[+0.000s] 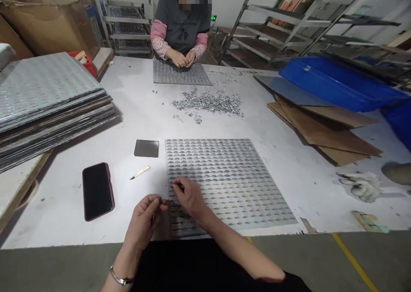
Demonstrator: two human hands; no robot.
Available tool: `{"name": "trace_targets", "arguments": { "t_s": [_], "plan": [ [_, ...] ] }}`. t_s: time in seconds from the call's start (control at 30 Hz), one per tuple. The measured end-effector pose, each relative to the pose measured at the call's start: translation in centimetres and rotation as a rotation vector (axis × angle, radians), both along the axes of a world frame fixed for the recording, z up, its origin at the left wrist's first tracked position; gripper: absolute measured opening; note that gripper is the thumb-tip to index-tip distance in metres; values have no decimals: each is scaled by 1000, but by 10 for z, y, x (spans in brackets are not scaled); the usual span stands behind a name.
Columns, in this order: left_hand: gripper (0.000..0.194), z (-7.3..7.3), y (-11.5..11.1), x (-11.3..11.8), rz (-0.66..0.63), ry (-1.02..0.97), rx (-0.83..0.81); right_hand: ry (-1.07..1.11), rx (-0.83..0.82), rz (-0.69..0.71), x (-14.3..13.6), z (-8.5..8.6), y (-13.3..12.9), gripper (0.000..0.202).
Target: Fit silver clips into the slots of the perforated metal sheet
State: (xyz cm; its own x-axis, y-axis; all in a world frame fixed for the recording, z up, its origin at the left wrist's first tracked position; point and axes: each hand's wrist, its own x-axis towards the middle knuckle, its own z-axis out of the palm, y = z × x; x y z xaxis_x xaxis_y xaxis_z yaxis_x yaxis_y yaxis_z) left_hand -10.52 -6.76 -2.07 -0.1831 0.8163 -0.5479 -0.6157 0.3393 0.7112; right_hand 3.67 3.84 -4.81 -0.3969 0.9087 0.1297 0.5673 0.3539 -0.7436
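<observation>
A flat sheet (231,193) lies before me with rows of small slots. Dark leaf-shaped metal pieces fill its upper rows; lower rows show tan spots. At the sheet's left edge, my right hand (191,200) pinches a small dark metal piece, with the wrist across the lower rows. Just left of the sheet, my left hand (144,219) is closed, its thumb against curled fingers; what it holds is hidden. A heap of small silver metal pieces (212,102) lies beyond the sheet. Left of the sheet are a knife (140,172) and a dark rectangular block (146,148).
A phone (98,191) lies at left, below a tall stack of sheets (48,90). Across the table, a co-worker (181,31) handles another sheet (163,75). Blue bins (337,82), brown boards (327,133) and a glove (359,187) are at right.
</observation>
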Motion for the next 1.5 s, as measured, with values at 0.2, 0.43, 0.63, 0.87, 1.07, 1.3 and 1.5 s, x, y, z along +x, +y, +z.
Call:
{"name": "trace_targets", "arguments": {
  "t_s": [0.2, 0.43, 0.63, 0.87, 1.07, 1.3, 1.5],
  "plan": [
    [21, -5, -2, 2, -6, -72, -5, -81, 71, -1, -3, -1, -2, 10],
    [29, -3, -7, 4, 5, -125, -35, 19, 46, -16, -7, 3, -8, 10],
    [30, -3, -7, 4, -26, -87, -6, -78, 70, 0, -8, 4, -7, 11],
    [26, -4, -4, 3, -59, -82, 42, -61, -29, 12, -7, 6, 0, 11],
    [27, -3, -2, 3, -66, -84, 34, 11, -190, 20, -4, 14, 10, 12],
    [28, -3, 0, 2, -82, -79, 21, -113, -103, 19, -7, 14, 11, 13],
    [27, -4, 0, 2, -59, -86, 12, -213, -60, 64, -5, 16, 17, 9]
  ]
}}
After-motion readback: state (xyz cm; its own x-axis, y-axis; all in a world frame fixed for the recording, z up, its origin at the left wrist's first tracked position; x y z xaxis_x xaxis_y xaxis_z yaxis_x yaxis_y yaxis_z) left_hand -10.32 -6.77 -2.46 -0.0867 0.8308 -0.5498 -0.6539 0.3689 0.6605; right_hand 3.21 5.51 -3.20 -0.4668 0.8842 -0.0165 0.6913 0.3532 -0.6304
